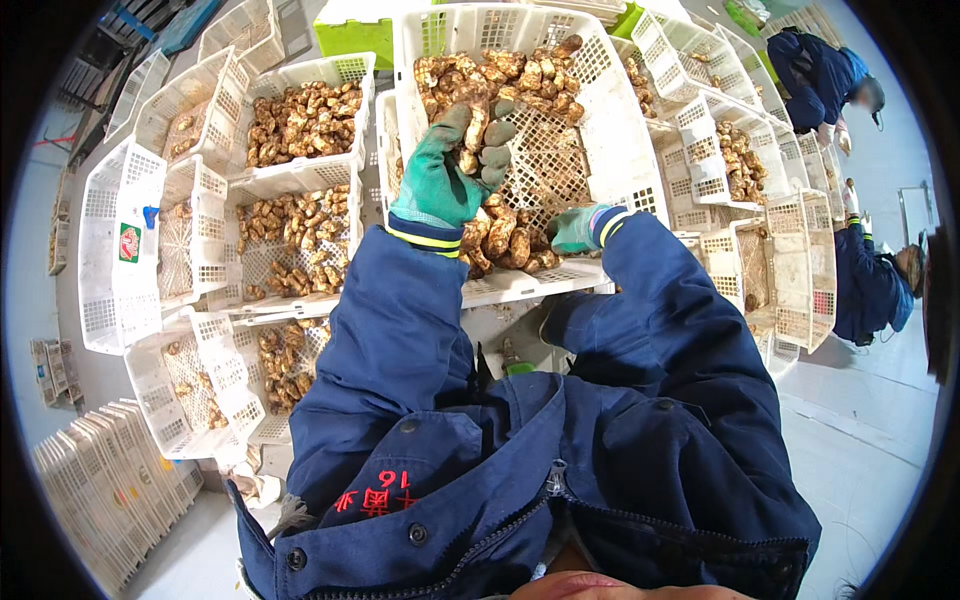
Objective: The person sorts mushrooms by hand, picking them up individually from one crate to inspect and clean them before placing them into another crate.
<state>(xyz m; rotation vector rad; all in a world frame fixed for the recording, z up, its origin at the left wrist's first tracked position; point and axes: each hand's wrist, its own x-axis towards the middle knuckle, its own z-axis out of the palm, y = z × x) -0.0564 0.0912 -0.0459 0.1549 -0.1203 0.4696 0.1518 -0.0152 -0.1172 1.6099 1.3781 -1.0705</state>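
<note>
A white perforated plastic crate (622, 150) stands directly before me. My left hand (450, 169), in a green glove with dark-coated fingers, is raised over it and holds a long brown-and-cream mushroom (476, 124) between thumb and fingers. Low in the crate, my right hand (575, 229) wears a similar glove and is beside a near pile of mushrooms (514, 244); its fingertips are partly hidden, so its grip is unclear. More mushrooms (536, 79) are heaped along the crate's far side, with the bare mesh floor between the two heaps.
On the left, several white crates (296, 169) contain mushrooms of various sizes. Other crates (720, 142) are crowded together on the right. Folded crates (112, 487) are stacked at lower left. Two co-workers (817, 79) in dark blue clothing are at the far right.
</note>
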